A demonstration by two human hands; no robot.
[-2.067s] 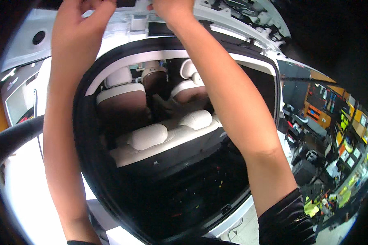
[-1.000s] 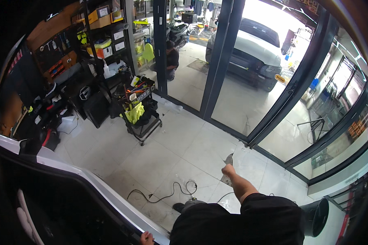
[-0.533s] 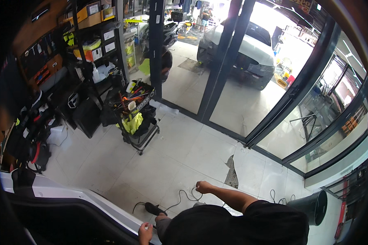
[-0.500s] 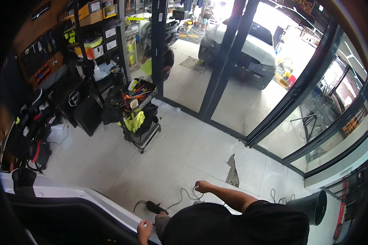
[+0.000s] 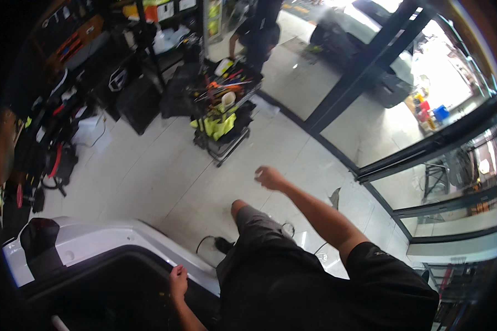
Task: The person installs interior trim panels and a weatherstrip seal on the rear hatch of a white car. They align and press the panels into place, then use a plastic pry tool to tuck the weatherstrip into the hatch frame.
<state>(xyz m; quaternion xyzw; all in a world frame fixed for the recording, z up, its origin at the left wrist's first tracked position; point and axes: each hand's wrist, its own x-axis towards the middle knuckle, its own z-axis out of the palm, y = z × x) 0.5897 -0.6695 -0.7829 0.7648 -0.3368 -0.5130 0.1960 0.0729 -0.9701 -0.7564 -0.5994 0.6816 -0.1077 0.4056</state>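
My right hand (image 5: pixel 269 177) is held out over the tiled floor, its fingers loosely bent and apart, with nothing visible in them. Below it, a thin dark cable (image 5: pixel 205 238) lies partly hidden behind my leg and shoe. My left hand (image 5: pixel 178 280) hovers at the black-trimmed edge of a white vehicle body (image 5: pixel 102 231), with its fingers curled together. Whatever they may hold is too small to make out. Whether that hand touches the trim is unclear.
A wheeled tool cart (image 5: pixel 223 157) with tools and yellow-green cloth stands ahead, beside black cases (image 5: pixel 135 105). Glass doors with dark frames (image 5: pixel 331 146) run along the right. A person (image 5: pixel 259 38) bends near the cart, and a car (image 5: pixel 364 49) stands beyond the glass.
My right hand has risen away from the cable and its fingers have loosened. My left hand has moved slightly along the vehicle's edge. The view has tilted, and the person has come closer to the cart.
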